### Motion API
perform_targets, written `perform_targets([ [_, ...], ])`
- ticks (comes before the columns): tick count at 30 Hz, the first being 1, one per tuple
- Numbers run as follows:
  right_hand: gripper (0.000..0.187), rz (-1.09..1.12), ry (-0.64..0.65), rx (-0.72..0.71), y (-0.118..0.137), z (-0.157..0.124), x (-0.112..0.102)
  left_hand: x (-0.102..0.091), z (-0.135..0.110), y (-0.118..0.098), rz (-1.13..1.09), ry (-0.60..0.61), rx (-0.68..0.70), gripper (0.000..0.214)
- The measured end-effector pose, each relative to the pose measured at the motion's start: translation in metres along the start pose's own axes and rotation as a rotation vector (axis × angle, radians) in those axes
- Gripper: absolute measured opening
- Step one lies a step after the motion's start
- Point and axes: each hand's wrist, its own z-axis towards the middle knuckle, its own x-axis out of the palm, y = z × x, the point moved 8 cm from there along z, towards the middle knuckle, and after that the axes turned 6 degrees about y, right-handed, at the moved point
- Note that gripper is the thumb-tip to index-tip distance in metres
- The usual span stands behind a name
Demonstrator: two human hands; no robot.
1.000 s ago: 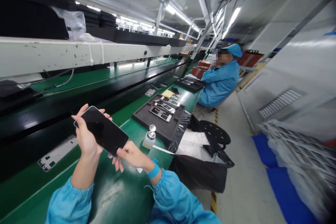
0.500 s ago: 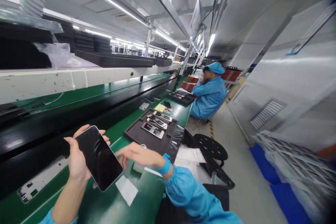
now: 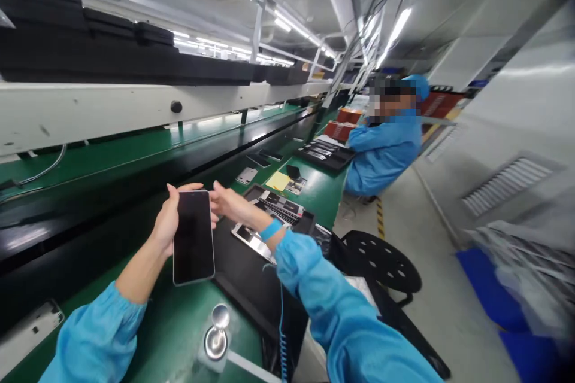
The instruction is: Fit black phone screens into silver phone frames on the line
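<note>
My left hand (image 3: 167,222) is wrapped round the upper edge of a black smartphone (image 3: 193,237), which stands upright with its dark screen towards me. My right hand (image 3: 228,202) reaches in from the right, a blue wrist strap on it, and its fingers touch the phone's top right corner. Both hands hover over the green bench (image 3: 179,317). Just behind them lies a black foam tray (image 3: 245,275) with several phone parts (image 3: 250,239) on it.
A small pump bottle with a metal top (image 3: 215,335) stands near me on the bench. A white phone frame (image 3: 27,329) lies on the black conveyor at left. A black stool (image 3: 381,257) stands in the aisle. A seated co-worker in blue (image 3: 381,152) works farther along.
The view has shifted forward along the bench. The phone has turned from tilted to upright and risen. My right hand has come off the bench side and moved up to the phone's top corner.
</note>
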Motion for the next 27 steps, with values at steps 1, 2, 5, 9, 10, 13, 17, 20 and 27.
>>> perform_targets([
  [1,0.070,-0.163,-0.166,0.100,-0.012,0.020,-0.033,-0.017,0.017,0.003,-0.035,-0.117,0.002,0.061],
  [2,0.062,-0.217,-0.249,0.145,-0.021,0.040,-0.060,-0.036,0.032,0.007,-0.064,-0.232,0.008,0.062],
  [5,0.038,-0.304,-0.408,0.279,-0.053,0.086,-0.127,-0.094,0.059,0.021,-0.081,-0.481,0.019,0.064],
  [9,0.044,-0.385,-0.518,0.501,-0.112,0.119,-0.173,-0.157,0.063,0.044,-0.050,-0.667,0.004,0.056],
  [10,0.043,-0.407,-0.530,0.552,-0.127,0.126,-0.177,-0.170,0.061,0.051,-0.037,-0.703,0.002,0.054],
  [13,0.045,-0.491,-0.545,0.680,-0.168,0.150,-0.181,-0.202,0.057,0.068,0.030,-0.801,0.008,0.048],
  [17,0.045,-0.619,-0.594,0.755,-0.193,0.171,-0.184,-0.226,0.059,0.079,0.202,-0.902,0.051,0.042],
  [20,0.043,-0.674,-0.608,0.730,-0.191,0.171,-0.185,-0.227,0.063,0.080,0.328,-0.913,0.085,0.046],
  [27,0.041,-0.804,-0.394,0.336,-0.131,0.153,-0.145,-0.201,0.065,0.074,0.380,-0.759,0.134,0.041],
])
